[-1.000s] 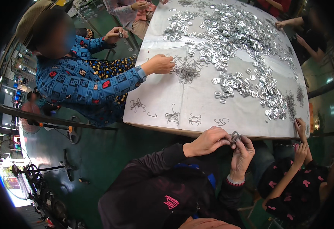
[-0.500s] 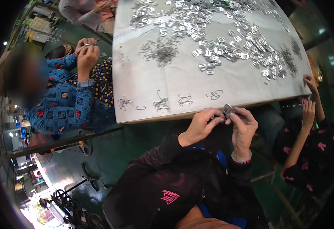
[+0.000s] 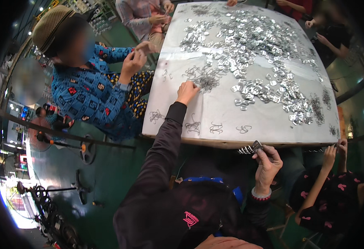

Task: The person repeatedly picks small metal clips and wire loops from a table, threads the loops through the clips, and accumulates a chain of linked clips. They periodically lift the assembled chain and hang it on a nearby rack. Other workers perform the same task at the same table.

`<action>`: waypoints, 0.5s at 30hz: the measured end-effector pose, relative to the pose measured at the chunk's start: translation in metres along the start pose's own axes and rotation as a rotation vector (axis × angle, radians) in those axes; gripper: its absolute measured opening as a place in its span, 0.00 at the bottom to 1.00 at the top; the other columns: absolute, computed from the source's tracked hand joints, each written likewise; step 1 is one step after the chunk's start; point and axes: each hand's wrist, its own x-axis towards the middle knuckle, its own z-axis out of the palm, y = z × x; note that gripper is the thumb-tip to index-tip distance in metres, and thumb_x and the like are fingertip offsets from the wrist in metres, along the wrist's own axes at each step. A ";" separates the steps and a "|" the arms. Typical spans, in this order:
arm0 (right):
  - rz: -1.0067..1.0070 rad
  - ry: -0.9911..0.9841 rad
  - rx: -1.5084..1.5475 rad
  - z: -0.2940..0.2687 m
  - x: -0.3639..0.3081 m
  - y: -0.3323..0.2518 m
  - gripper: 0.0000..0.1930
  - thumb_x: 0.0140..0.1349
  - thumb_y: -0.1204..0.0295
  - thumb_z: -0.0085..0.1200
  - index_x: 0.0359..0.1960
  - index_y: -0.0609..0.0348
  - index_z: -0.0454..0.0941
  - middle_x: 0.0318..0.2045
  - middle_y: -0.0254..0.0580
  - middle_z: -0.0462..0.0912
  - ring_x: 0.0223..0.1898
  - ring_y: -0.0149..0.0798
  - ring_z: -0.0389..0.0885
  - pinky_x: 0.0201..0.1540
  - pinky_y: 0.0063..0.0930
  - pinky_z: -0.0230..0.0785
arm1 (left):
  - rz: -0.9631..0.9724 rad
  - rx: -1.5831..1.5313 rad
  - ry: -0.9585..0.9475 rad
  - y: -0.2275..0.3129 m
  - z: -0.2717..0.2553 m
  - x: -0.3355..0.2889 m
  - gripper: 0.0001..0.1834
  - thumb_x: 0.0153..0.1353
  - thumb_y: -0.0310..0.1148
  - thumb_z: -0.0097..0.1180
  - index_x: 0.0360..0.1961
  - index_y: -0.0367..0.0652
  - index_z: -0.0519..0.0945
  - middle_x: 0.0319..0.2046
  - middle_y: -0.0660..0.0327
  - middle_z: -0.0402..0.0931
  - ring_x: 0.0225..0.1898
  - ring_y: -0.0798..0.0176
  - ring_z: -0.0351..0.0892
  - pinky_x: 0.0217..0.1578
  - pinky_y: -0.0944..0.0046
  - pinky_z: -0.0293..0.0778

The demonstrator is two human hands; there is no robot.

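Stretched out over the table, my left hand [image 3: 186,93] has its fingertips pinched together at the near edge of a tangled pile of bent wire hooks [image 3: 209,81]. Whatever is between those fingertips is too small to make out. My right hand [image 3: 268,166], with a bracelet at the wrist, is just off the table's near edge. Between thumb and fingers it grips a shiny metal buckle [image 3: 257,145], from which a row of short wire prongs [image 3: 245,150] sticks out to the left. Small groups of wire hooks [image 3: 216,128] lie along the near edge.
The white-covered table [image 3: 178,103] carries a wide heap of flat silver buckles [image 3: 248,45] and more hooks [image 3: 316,108] at right. A co-worker in a blue patterned shirt [image 3: 84,95] sits at left, another in black and pink [image 3: 335,195] at right. Others are at the far side.
My left hand has left the metal buckle and moved forward and left to the hook pile. My right hand keeps the buckle, now lower in the picture. The view has shifted, showing more of the far table.
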 end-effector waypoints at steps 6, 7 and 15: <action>-0.003 0.003 -0.017 0.005 -0.001 -0.007 0.07 0.54 0.90 0.54 0.34 0.73 0.79 0.31 0.47 0.80 0.27 0.35 0.80 0.30 0.24 0.76 | 0.056 -0.250 0.158 0.010 0.001 0.008 0.13 0.56 0.36 0.58 0.33 0.35 0.82 0.31 0.49 0.82 0.33 0.48 0.82 0.37 0.54 0.75; -0.007 0.001 -0.022 0.006 -0.001 -0.007 0.07 0.54 0.90 0.54 0.34 0.74 0.79 0.31 0.47 0.81 0.27 0.35 0.79 0.30 0.24 0.76 | 0.121 -0.335 0.239 0.018 -0.001 0.004 0.10 0.59 0.32 0.55 0.35 0.34 0.80 0.29 0.49 0.81 0.31 0.50 0.82 0.35 0.56 0.75; 0.004 0.051 -0.026 -0.008 -0.002 0.006 0.09 0.54 0.88 0.57 0.38 0.74 0.78 0.32 0.47 0.82 0.28 0.35 0.81 0.33 0.23 0.75 | 0.373 -0.868 -0.333 0.134 -0.011 -0.114 0.10 0.64 0.27 0.53 0.43 0.29 0.78 0.31 0.59 0.79 0.30 0.70 0.79 0.34 0.70 0.74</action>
